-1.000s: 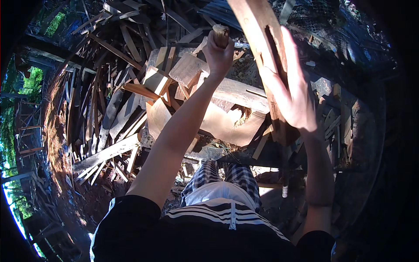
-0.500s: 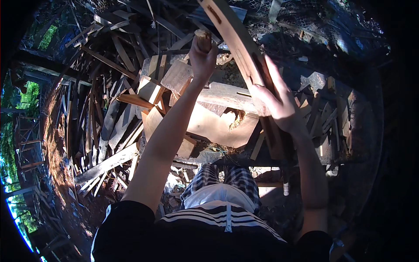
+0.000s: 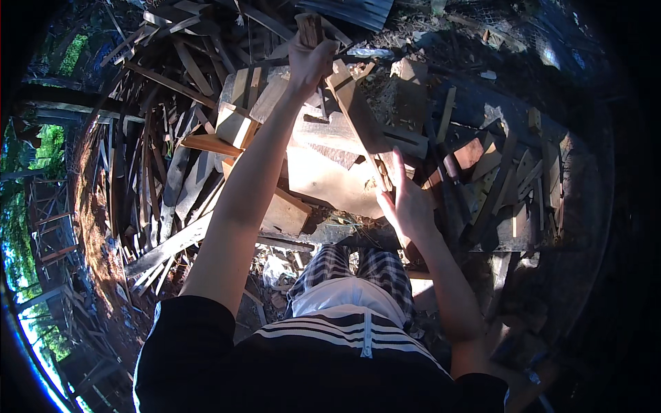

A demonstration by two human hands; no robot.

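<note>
Watching from afar through the head camera, I am seeing the left hand (image 3: 310, 65) gripping a short wooden stub (image 3: 309, 29), its fingers curling round it and clamping it at the upper middle of the view. The right hand (image 3: 411, 208) is lying along a long plank (image 3: 359, 110), its thumb and straight fingers standing apart at the plank's near part; I am not managing to tell how firmly they are pressing. The plank is slanting from just beside the left hand down toward the right palm, its narrow edge catching sunlight, and is passing above a pale slab (image 3: 327, 180). Plaid trousers (image 3: 344, 275) are showing below. Loose wood strips (image 3: 155, 158) are piling up on the left, while offcuts (image 3: 487, 162) are lying on the right.
</note>
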